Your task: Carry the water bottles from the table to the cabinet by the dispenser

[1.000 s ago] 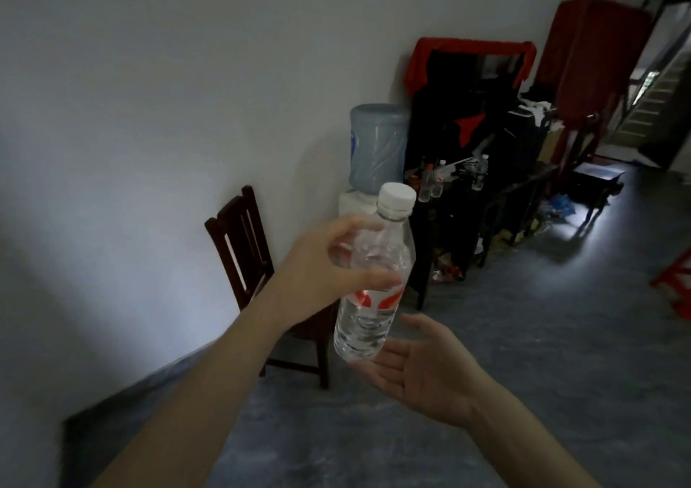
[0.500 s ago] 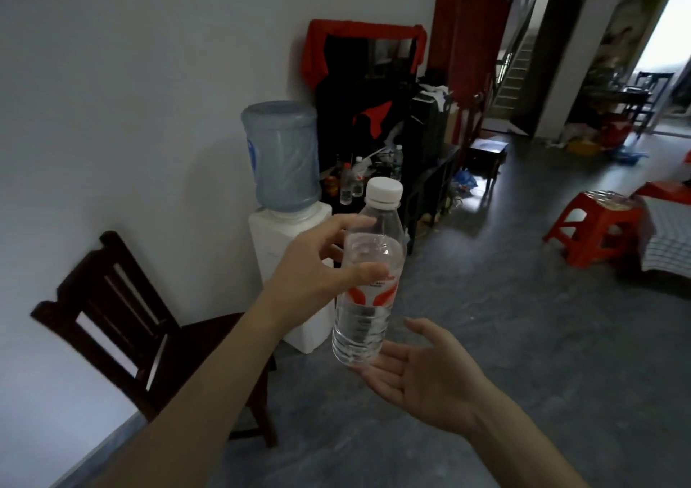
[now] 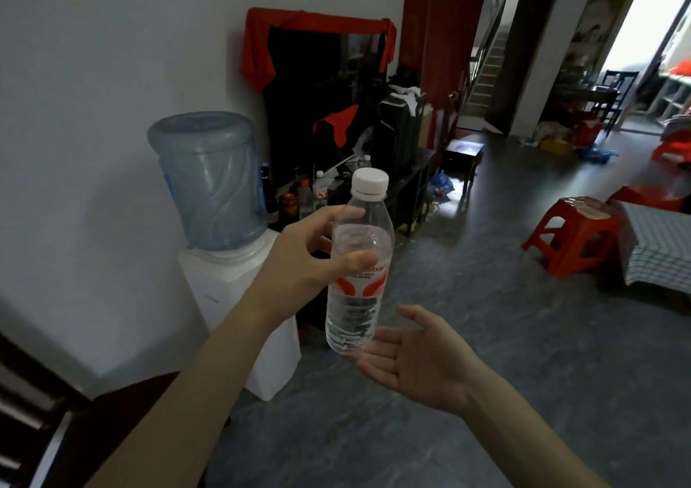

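Note:
A clear water bottle with a white cap and a red-marked label is upright in front of me, gripped around its upper body by my left hand. Just under the bottle's base my right hand is palm up with fingers spread, holding nothing. Behind them stands the white water dispenser carrying a large blue jug. To its right is a low dark cabinet against the wall, with several small bottles standing on its top.
A dark wooden chair is at the lower left. A red plastic stool and a table with a checked cloth stand at the right. Red-draped dark furniture rises behind the cabinet. Grey floor lies ahead.
The view has swung right and closer: the dispenser and cabinet are nearer and more central, and the chair has slid to the lower left. Both hands and the bottle keep the same pose.

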